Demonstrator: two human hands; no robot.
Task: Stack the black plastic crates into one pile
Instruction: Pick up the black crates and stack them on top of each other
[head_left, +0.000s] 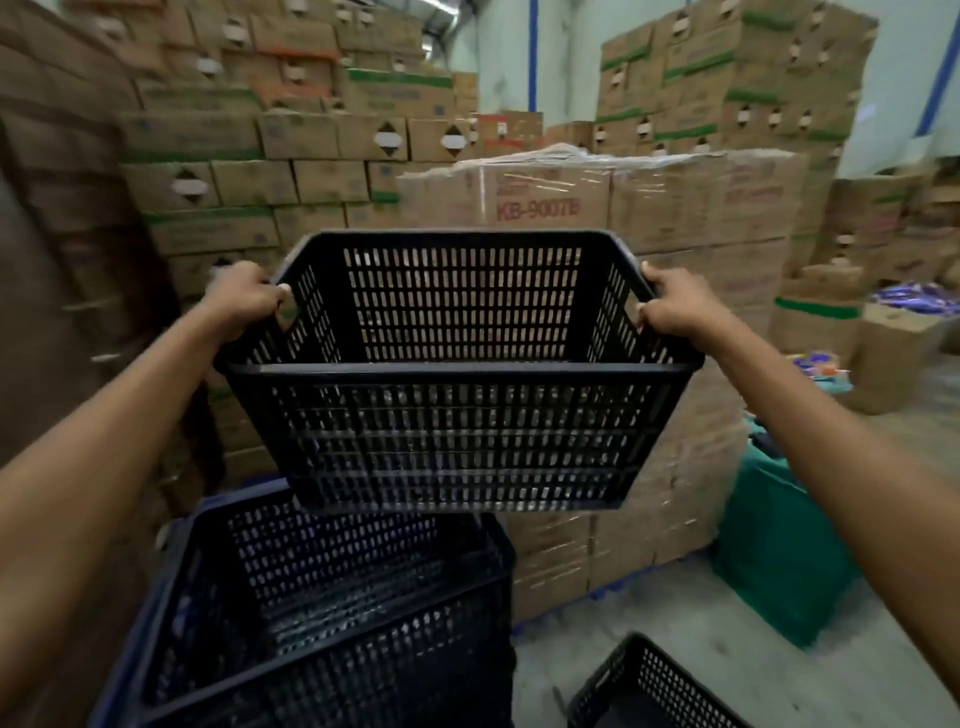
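Black crate (457, 415) is held in the air at centre, with its open top tilted toward the camera. Left hand (244, 299) grips its left rim and right hand (675, 306) grips its right rim, hands well apart. Below it, near left: crate pile (322, 597), open. Third crate (649, 686) on the floor, near right. Far: film-wrapped cartons (540, 210), red print "KB-9007B". Other carton labels too blurred to read.
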